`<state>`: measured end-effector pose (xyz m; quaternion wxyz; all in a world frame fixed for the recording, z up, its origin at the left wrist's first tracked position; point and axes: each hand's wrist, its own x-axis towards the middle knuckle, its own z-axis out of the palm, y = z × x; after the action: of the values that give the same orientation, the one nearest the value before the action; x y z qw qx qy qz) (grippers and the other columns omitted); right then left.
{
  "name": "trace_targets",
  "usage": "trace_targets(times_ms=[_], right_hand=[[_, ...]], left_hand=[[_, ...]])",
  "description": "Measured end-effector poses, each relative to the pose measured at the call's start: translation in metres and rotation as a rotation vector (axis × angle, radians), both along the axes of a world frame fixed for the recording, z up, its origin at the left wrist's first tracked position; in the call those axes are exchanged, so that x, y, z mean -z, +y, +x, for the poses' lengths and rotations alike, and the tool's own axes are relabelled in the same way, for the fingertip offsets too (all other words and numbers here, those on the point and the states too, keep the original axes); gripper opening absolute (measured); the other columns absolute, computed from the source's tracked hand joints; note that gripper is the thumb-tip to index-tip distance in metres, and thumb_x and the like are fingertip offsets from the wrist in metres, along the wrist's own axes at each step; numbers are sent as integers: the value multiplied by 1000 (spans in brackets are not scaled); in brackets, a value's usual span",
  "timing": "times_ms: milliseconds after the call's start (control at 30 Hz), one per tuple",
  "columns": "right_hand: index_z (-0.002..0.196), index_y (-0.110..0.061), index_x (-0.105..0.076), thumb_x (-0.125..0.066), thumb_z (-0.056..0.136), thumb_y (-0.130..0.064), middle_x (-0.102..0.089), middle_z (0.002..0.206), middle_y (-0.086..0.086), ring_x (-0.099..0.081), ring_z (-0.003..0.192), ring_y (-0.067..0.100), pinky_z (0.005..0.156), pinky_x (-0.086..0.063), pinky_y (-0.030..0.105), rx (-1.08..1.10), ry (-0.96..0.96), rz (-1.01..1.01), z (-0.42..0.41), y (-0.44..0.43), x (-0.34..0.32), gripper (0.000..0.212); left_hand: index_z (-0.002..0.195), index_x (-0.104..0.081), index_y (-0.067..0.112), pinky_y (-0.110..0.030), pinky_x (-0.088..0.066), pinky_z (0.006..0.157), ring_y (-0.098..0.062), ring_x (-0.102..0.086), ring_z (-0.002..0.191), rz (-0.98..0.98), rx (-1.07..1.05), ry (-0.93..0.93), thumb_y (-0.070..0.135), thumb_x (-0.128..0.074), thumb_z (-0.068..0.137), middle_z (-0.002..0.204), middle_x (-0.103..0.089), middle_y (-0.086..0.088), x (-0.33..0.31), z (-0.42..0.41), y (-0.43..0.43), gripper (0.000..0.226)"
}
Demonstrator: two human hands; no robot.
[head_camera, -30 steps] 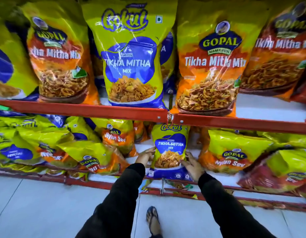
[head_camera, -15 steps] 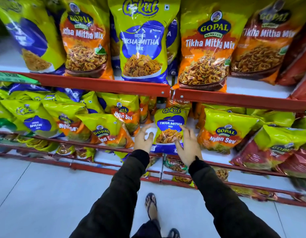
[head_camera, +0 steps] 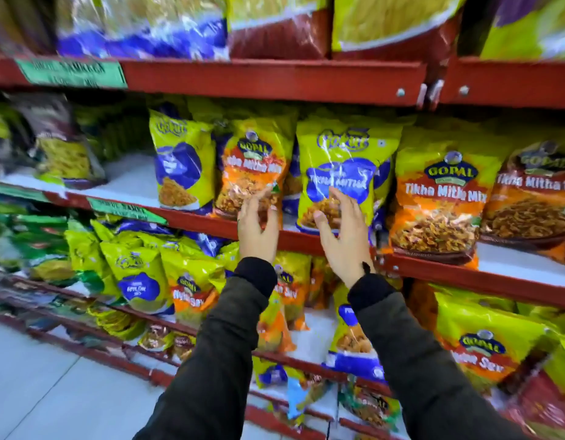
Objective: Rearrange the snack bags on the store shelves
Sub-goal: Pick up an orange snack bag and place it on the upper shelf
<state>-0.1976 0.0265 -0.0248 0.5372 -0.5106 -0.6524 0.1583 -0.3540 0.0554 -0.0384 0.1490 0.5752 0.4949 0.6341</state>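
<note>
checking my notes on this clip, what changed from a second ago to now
Both hands let go of the small Gokul bag on the lower shelf and rose to the shelf above. The left hand now reaches the orange Gopal bag, the right hand the big Gokul bag; neither is gripped yet. The bags themselves stayed put.

Shelf rails (head_camera: 275,79) are red; shelf boards (head_camera: 129,182) white. At twelve o'clock, a yellow-green bag (head_camera: 341,173) carries a blue oval with white lettering. At eleven, an orange bag (head_camera: 252,166) has a yellow-green top and dark blue badge. At two, another orange bag (head_camera: 440,192) shows white lettering over brown snacks. At nine, green bags (head_camera: 37,236). Sleeves (head_camera: 217,360) are dark olive with black cuffs. A green label (head_camera: 73,73) sits at ten. The floor (head_camera: 46,395) is pale grey.
</note>
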Motion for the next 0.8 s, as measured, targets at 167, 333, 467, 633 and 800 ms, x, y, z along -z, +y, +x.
trace_targets(times_ms=[167,333,467,633,800], right_hand=[[148,-14,-40,-58,96,-31,-45,153,2,-49,133,14,115,-42,39,-155,356,-247,-51,53,-39,57],[137,-18,-47,-60,86,-59,-50,148,8,-44,141,29,118,-34,45,-116,388,-321,-80,112,-47,67],[144,-6,-41,-49,100,-37,-52,144,17,-46,137,35,112,-37,42,-9,337,-381,-94,134,-48,54],[119,-9,-63,-57,91,-44,-69,122,14,-63,115,34,104,-48,46,128,413,-263,-102,143,-35,45],[96,-4,-66,-76,84,-24,-68,94,8,-62,90,17,85,-48,31,103,602,-153,-98,129,-36,26]], left_hand=[[138,-49,18,-45,-35,115,-21,-43,136,-87,8,-54,24,-48,94,142,-47,-6,-34,-50,54,45],[146,-36,8,-37,-20,118,-31,-31,143,-290,-55,-81,31,-38,101,151,-38,-18,-68,-74,111,51],[143,-40,6,-40,-30,111,-42,-40,135,-450,-20,-120,34,-35,101,146,-45,-25,-76,-85,138,52],[111,-64,1,-36,-42,90,-37,-58,108,-445,86,-213,35,-48,98,112,-65,-24,-72,-96,143,40],[69,-66,25,-38,-51,86,-25,-62,86,-388,151,-312,41,-66,86,85,-68,-11,-70,-113,134,23]])
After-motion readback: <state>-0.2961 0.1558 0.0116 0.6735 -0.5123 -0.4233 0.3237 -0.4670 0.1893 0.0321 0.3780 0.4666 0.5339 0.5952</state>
